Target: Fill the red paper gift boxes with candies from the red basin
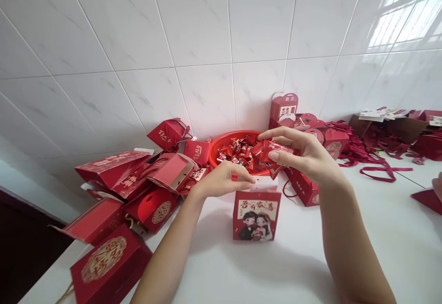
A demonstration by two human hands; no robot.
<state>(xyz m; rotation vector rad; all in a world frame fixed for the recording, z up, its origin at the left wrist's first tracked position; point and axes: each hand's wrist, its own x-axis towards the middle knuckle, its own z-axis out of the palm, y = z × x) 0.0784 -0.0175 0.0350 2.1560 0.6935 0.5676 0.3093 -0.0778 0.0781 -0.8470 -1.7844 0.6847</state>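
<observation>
A small red paper gift box (256, 216) with a cartoon bride and groom on its front stands upright on the white table, its top flaps raised. My left hand (221, 180) is closed at the box's top edge, thumb and fingers on the flap. Above and to the right of the box, my right hand (305, 154) grips red wrapped candies (274, 147) between thumb and fingers; their exact number is hidden. Just behind both hands sits a red plastic basket (213, 150) holding many wrapped candies (238, 148).
Several red gift boxes (103, 258) are heaped along the left side. More boxes (285, 106) stand behind on the right, near red ribbons (345, 143) and a cardboard carton (410, 124). At the right edge another person's hand (438, 185) touches a red piece. A tiled wall (203, 19) rises behind.
</observation>
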